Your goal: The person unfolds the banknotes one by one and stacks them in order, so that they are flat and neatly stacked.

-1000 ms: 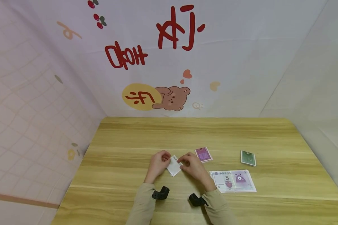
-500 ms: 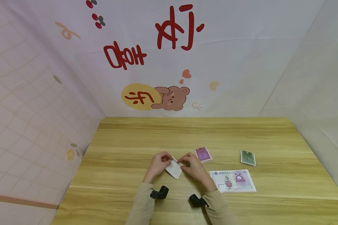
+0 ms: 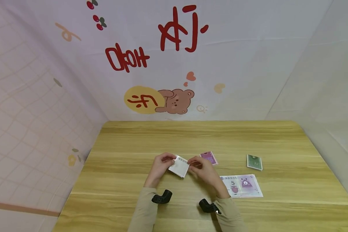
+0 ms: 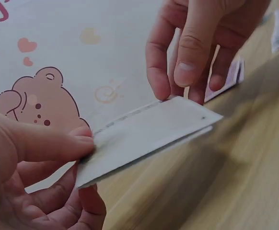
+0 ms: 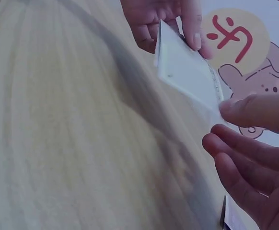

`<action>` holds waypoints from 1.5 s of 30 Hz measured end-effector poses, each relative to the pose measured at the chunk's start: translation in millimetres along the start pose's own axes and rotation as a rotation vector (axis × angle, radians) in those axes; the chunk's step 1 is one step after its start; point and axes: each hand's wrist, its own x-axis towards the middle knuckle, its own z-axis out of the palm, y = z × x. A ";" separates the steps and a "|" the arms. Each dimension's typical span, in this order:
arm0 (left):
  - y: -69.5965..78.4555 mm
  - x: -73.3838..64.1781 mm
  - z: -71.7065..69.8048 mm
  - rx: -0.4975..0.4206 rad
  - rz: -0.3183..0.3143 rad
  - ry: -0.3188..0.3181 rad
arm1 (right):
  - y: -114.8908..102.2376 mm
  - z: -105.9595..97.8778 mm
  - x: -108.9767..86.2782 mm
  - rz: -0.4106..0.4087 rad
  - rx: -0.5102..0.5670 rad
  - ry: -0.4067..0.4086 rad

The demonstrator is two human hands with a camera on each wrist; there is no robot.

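My left hand (image 3: 160,166) pinches a folded play banknote (image 3: 179,167), its thumb on top and other fingers below, as the left wrist view shows. The note's pale face (image 4: 149,132) carries a faint printed strip along one edge, and its layers part slightly on the near side. At the opposite corner, one digit of my right hand (image 3: 203,169) touches the note (image 5: 187,67); the remaining fingers (image 5: 249,153) are spread away from it. A purple folded note (image 3: 209,157) lies just behind my right hand, which partly covers it.
To the right, a flat purple 5 note (image 3: 246,186) lies on other paper, partly hidden by my right forearm. A green folded note (image 3: 254,162) sits behind it. The wooden table (image 3: 127,141) meets a printed cloth wall (image 3: 240,106) at the back.
The folded note has swung round and shifted a little farther from me, in my left hand. My right hand has moved slightly right, its fingers farther off the note.
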 end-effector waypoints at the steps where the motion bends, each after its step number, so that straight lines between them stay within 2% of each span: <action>1: -2.8 1.6 -0.3 -0.024 -0.005 0.011 | -1.1 -0.5 0.2 -0.003 0.018 0.003; 3: -11.4 5.7 -1.0 -0.058 -0.008 0.029 | -2.9 -1.1 0.7 -0.017 0.050 -0.002; 5: -16.4 8.4 -1.0 -0.078 -0.004 0.044 | -14.2 -3.2 0.3 -0.014 0.092 -0.014; 7: -16.0 7.7 0.0 -0.092 0.001 0.054 | -26.9 -5.1 0.0 -0.001 0.134 -0.017; 11: -1.5 0.5 3.8 -0.099 -0.003 0.065 | -44.1 -6.5 -0.4 0.035 0.198 0.008; 16: -23.4 9.1 5.9 -0.088 -0.001 0.098 | -42.8 -3.5 1.3 0.064 0.260 0.065; 18: -32.7 11.8 8.0 -0.015 0.006 0.118 | -42.7 -2.3 2.2 0.075 0.283 0.081; 20: -35.5 10.9 11.5 0.104 0.032 0.138 | -44.0 -1.2 2.8 0.085 0.291 0.096; 23: -34.1 7.3 17.7 0.279 0.088 0.166 | -47.6 0.6 3.0 0.091 0.281 0.115; 25: -31.1 4.7 21.5 0.324 0.135 0.163 | -51.2 1.7 2.7 0.090 0.266 0.125; 31: -24.2 1.9 31.2 0.289 0.206 0.076 | -60.5 3.9 1.4 0.043 0.201 0.130; 35: -22.4 2.7 36.6 0.268 0.200 0.066 | -59.2 5.4 1.2 0.006 0.179 0.121; 40: -17.3 2.2 40.1 0.200 0.176 0.067 | -38.9 11.7 3.6 -0.025 0.186 0.113; 45: 3.7 -7.5 40.0 0.135 0.144 0.037 | -24.7 15.8 4.0 -0.070 0.182 0.099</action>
